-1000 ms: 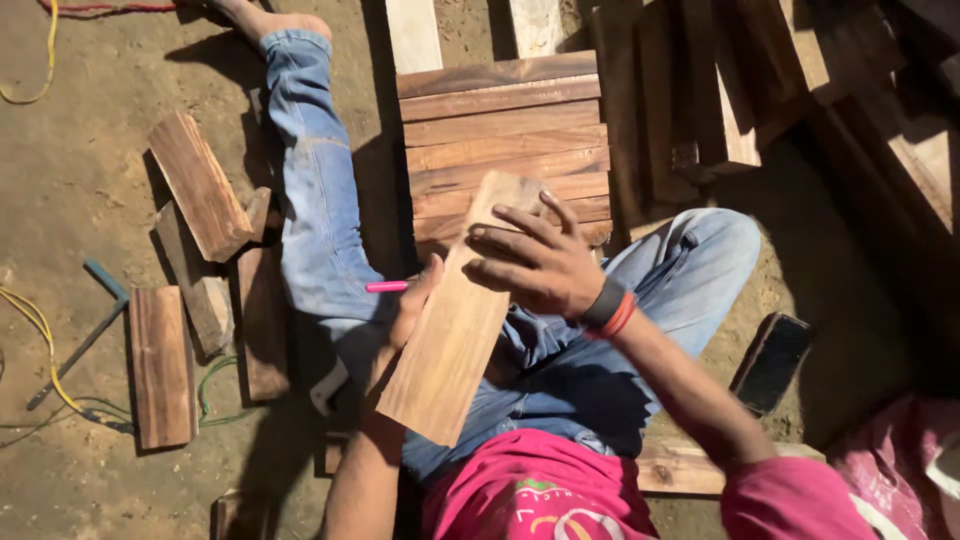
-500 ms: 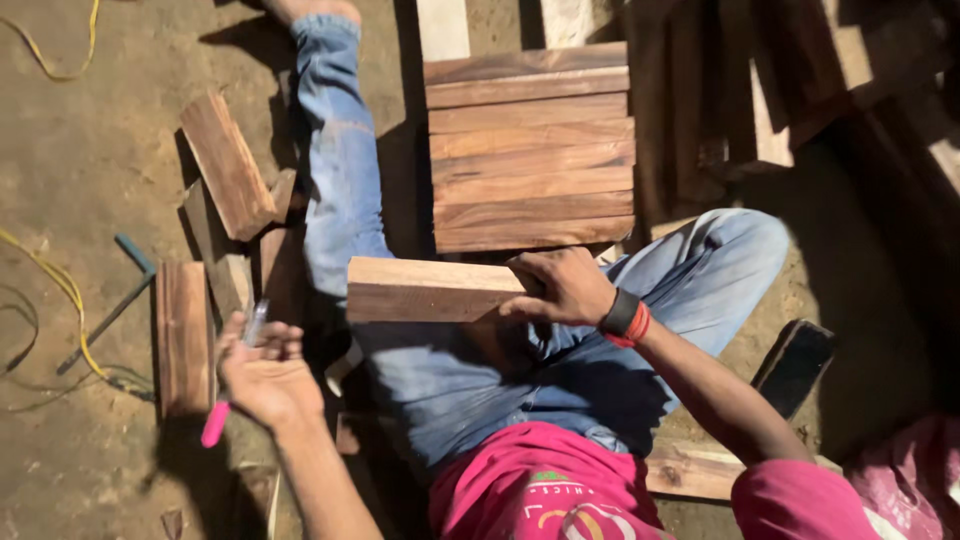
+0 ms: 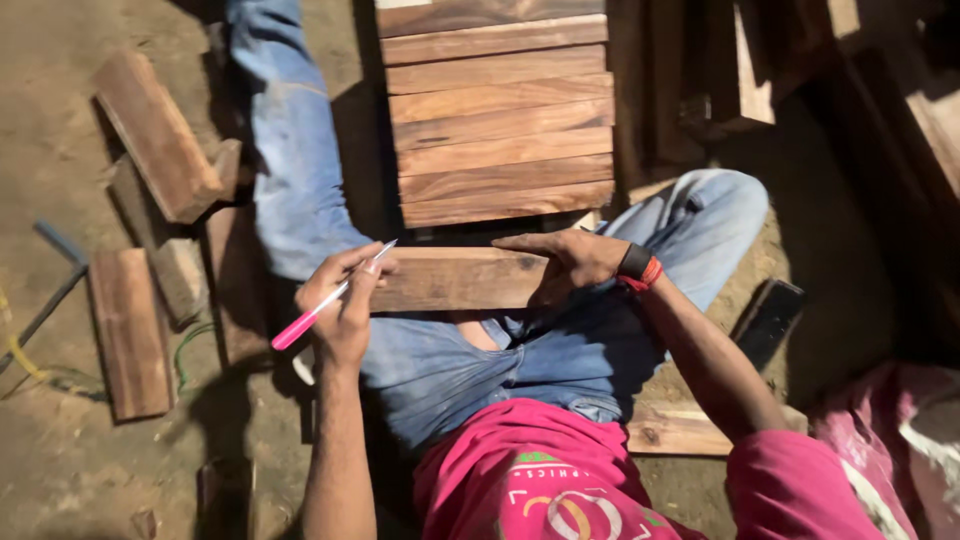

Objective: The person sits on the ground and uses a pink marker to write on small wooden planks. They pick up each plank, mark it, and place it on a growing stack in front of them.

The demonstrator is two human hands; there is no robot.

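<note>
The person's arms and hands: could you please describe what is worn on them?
Both forearms are bare, with no gloves on the left hand or the right hand. Short pink sleeves cover the upper arms. The right wrist carries a black band beside a thin red-orange one. The left wrist is bare.

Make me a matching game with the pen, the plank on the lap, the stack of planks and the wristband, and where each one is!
Things:
1. pink pen
2. wooden plank
3. stack of planks
4. wristband

Places:
A. on the right hand's wrist
B. on the ground beyond the knees
C. in the left hand
D. across the lap, held at one end by the right hand

Pairs: 1-C, 2-D, 3-B, 4-A
</note>
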